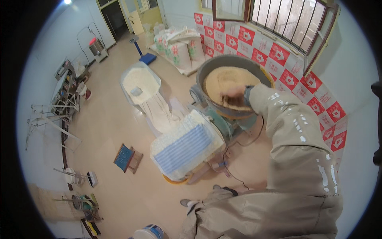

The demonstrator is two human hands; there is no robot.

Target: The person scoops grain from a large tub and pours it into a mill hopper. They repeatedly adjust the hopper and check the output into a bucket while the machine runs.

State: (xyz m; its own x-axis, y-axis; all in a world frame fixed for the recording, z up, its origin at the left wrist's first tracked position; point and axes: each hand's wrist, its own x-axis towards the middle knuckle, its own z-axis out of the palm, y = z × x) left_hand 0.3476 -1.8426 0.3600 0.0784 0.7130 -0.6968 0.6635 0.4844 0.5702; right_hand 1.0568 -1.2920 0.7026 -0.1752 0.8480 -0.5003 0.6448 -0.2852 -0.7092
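Note:
My right hand (234, 97), in a grey cuff, is blurred and low over the tan grainy material (229, 80) inside a large round grey hopper (206, 67). Whether its fingers hold any of it cannot be told. Green machine parts (223, 122) sit below the hopper. Beside them a box-like body is covered by a pale cloth with a blue striped towel (183, 149). A fabric sleeve (156, 112) runs from there to a grey tub (124, 85) of pale powder, on which a small grey scoop (136, 91) rests. My left hand is out of view.
White sacks (179, 55) stand on a low platform by the wall, near a blue platform scale (147, 58). A small stool with a blue top (124, 156) stands left of the machine. A cable (235, 177) crosses the floor near my feet. A white bucket (146, 233) is at the bottom edge.

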